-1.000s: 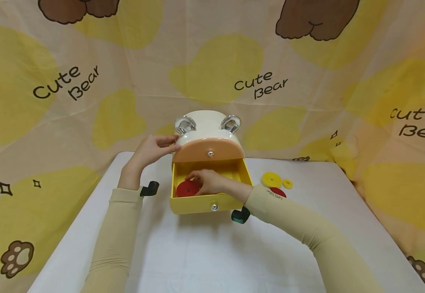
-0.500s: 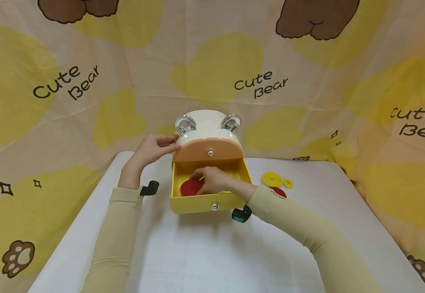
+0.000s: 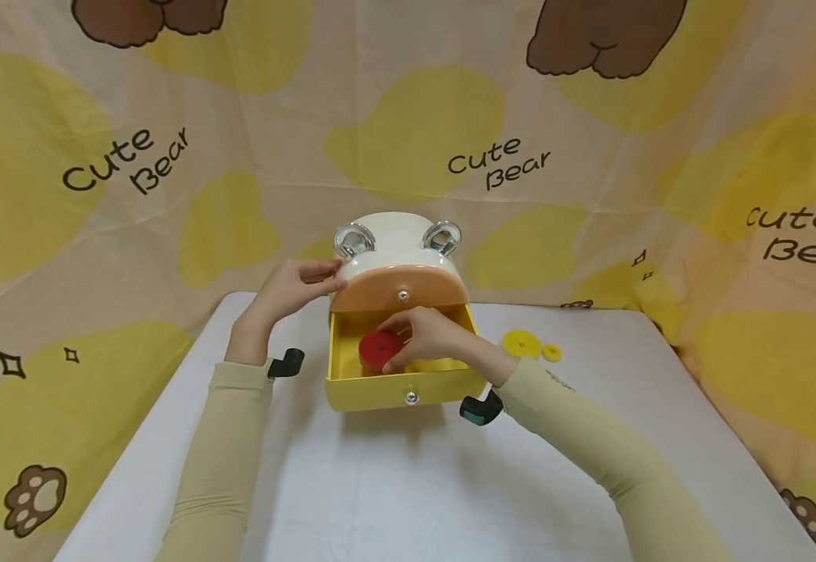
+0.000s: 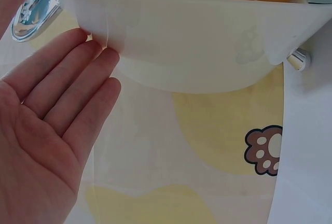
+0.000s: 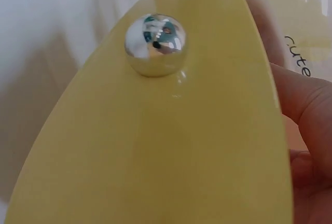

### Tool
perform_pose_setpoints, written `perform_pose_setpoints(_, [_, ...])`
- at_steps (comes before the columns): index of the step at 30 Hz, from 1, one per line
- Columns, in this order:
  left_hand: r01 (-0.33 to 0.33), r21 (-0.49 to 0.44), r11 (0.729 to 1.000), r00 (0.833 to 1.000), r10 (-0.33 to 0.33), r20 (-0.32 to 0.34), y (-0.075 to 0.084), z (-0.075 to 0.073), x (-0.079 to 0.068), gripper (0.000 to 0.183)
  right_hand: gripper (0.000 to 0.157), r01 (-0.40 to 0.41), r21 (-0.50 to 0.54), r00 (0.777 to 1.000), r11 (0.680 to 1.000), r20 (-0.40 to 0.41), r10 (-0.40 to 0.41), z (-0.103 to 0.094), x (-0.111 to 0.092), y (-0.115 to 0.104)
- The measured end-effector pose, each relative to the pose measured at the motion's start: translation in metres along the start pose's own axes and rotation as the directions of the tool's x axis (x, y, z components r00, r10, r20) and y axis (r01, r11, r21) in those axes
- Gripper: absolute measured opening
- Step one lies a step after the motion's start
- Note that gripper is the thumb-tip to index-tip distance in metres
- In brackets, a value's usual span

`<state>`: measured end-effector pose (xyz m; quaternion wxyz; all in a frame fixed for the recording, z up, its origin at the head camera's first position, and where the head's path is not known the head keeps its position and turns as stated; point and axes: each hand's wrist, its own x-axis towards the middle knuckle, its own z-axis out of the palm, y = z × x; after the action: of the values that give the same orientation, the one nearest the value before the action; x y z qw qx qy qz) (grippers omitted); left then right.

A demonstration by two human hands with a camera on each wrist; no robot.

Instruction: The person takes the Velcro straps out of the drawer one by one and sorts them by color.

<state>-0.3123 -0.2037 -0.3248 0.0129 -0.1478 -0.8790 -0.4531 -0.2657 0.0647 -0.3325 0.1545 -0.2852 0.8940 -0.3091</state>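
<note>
A small white drawer box [image 3: 395, 234] has two silver ring ears, an orange upper drawer front [image 3: 372, 294] and a yellow lower drawer [image 3: 365, 394] pulled out. With thumb and fingers, my right hand [image 3: 439, 339] pinches a red disc [image 3: 376, 349] with a centre hole, inside the yellow drawer. In the right wrist view the drawer's front and silver knob [image 5: 155, 45] hide most of that hand. Against the box's left side rest the fingertips of my left hand [image 3: 288, 289], its fingers nearly straight in the left wrist view.
A larger yellow disc [image 3: 522, 343] and a small yellow ring [image 3: 551, 353] lie on the white table [image 3: 393, 492] right of the box. Patterned cloth [image 3: 408, 133] hangs behind and along the sides.
My right hand has moved slightly right and up with the red disc inside the drawer. Another red disc on the table is now hidden by the right sleeve. My left hand stays put.
</note>
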Motion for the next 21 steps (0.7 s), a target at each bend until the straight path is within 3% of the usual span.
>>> perform_pose_setpoints(21, [-0.021, 0.005, 1.0, 1.0, 0.021, -0.009, -0.002, 0.0, 0.001, 0.066, 0.059, -0.037, 0.081, 0.997, 0.996, -0.064, 0.042, -0.033, -0.033, 0.011])
